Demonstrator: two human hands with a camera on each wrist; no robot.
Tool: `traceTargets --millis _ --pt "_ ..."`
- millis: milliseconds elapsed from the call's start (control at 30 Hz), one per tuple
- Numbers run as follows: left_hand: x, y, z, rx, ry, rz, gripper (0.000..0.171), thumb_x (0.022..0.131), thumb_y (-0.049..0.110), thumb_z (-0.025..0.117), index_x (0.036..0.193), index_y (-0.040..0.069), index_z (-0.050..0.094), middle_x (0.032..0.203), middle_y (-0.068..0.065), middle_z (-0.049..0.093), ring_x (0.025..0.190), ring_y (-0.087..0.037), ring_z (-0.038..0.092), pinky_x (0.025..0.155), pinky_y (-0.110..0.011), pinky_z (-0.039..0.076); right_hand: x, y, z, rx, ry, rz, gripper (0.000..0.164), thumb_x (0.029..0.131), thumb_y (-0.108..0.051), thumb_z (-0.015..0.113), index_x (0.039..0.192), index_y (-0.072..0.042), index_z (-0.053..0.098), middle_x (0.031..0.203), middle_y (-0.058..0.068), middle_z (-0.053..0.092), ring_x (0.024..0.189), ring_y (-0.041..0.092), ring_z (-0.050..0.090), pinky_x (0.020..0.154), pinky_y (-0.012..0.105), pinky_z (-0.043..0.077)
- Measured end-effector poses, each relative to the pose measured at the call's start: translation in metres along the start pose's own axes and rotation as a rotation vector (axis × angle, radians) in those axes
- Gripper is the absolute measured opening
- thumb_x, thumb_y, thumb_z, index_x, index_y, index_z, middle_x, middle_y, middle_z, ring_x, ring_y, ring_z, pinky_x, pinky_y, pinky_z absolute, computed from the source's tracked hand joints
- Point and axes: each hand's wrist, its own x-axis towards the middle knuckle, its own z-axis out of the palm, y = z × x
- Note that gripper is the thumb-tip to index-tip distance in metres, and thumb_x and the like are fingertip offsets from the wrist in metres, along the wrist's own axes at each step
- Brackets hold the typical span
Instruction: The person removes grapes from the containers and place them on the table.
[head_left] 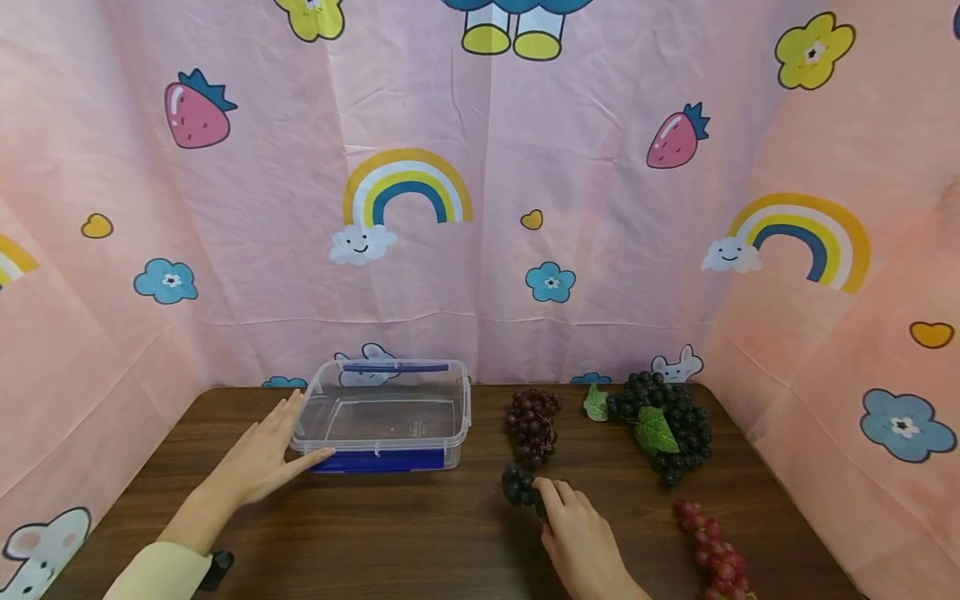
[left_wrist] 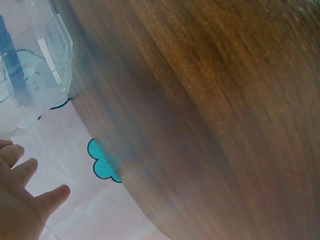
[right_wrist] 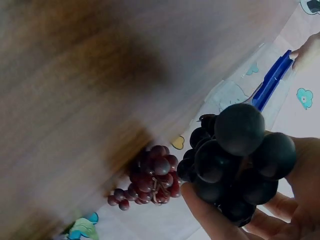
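Observation:
A small bunch of black grapes (right_wrist: pixel 235 160) is held in my right hand (head_left: pixel 583 533), between thumb and fingers, above the table's front middle. My left hand (head_left: pixel 258 457) rests with straight fingers at the left side of a clear plastic container (head_left: pixel 390 421), its thumb by the blue front latch (head_left: pixel 378 460). In the left wrist view the left hand (left_wrist: pixel 22 190) shows spread fingers beside the container's wall (left_wrist: pixel 55 60). No lid shows on the container, and nothing lies inside it. Just beyond the right hand lies a dark red bunch of grapes (head_left: pixel 531 425).
At the back right lies a large black grape bunch (head_left: pixel 686 425) with green leaves (head_left: pixel 656 431). A lighter red bunch (head_left: pixel 716 554) lies at the front right. All stand on a dark wooden table (head_left: pixel 360 533), with a pink printed cloth (head_left: pixel 420 292) hanging behind and at both sides.

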Motion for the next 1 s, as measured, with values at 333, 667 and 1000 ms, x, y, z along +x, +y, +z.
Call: traceTargets --millis 333,667,1000 --pt "0.000 0.002 -0.001 0.009 0.002 0.002 0.112 0.098 0.065 0.063 0.166 -0.007 0.012 0.171 -0.033 0.018 0.153 -0.058 0.026 0.114 -0.080 0.026 -0.003 0.011 0.010 0.083 -0.067 0.066 0.052 0.082 0.005 0.084 0.127 -0.007 0.062 0.111 0.014 0.069 0.089 0.036 0.069 0.062 0.044 0.057" --pt "-0.001 0.002 -0.001 0.003 0.008 0.013 0.110 0.099 0.063 0.063 0.166 -0.008 0.012 0.170 -0.034 0.019 0.152 -0.059 0.026 0.114 -0.080 0.027 -0.001 0.014 0.017 0.139 -0.106 0.136 0.055 0.080 0.006 0.085 0.128 -0.005 0.061 0.114 0.018 0.070 0.092 0.040 0.070 0.065 0.050 0.058" --pt "0.001 -0.001 0.000 0.003 -0.005 0.015 0.112 0.099 0.065 0.061 0.166 -0.007 0.009 0.170 -0.034 0.017 0.152 -0.059 0.025 0.115 -0.079 0.027 -0.002 0.017 0.021 0.158 -0.145 0.202 0.061 0.080 0.001 0.089 0.134 -0.002 0.059 0.120 0.025 0.065 0.094 0.043 0.070 0.066 0.051 0.058"
